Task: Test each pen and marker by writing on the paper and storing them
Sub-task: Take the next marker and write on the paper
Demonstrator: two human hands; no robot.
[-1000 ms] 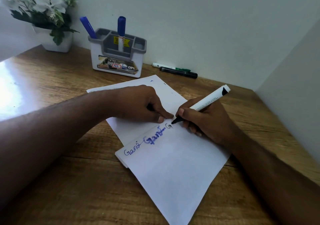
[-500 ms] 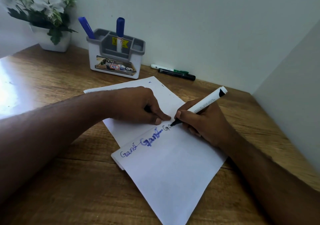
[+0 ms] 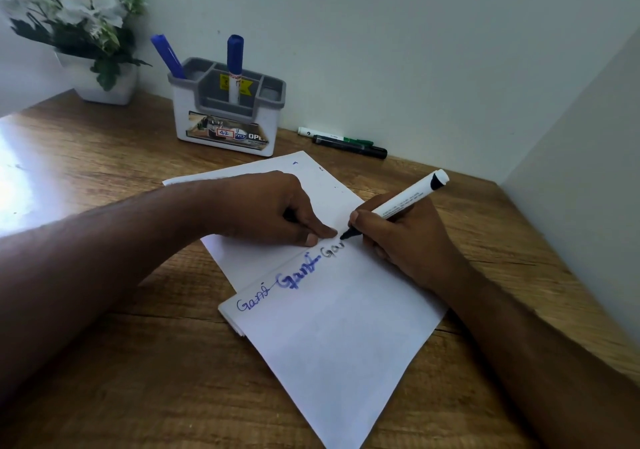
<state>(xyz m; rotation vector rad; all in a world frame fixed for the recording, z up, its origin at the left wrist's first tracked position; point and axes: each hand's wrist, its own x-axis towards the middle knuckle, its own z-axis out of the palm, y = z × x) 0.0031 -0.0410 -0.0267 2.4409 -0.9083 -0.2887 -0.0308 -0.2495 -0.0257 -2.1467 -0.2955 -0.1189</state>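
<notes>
White sheets of paper point(image 3: 332, 338) lie on the wooden desk, with "Gani" written twice in blue along the top sheet's edge. My right hand point(image 3: 408, 241) grips a white marker with a black tip point(image 3: 405, 204). The tip touches the paper at the end of grey letters "Ga". My left hand point(image 3: 273, 209) rests on the paper just left of the tip, fingers curled round a small dark piece, apparently the marker's cap point(image 3: 290, 218). A grey and white holder point(image 3: 228, 116) at the back holds two blue-capped markers point(image 3: 234, 64).
A green-capped marker point(image 3: 334, 135) and a black marker point(image 3: 349, 146) lie against the back wall, right of the holder. A white pot of flowers point(image 3: 100, 78) stands at the back left. A wall point(image 3: 571, 206) closes the desk's right side.
The right hand has moved the marker tip a little to the right, adding a grey letter after the "G". The left hand has stayed on the paper.
</notes>
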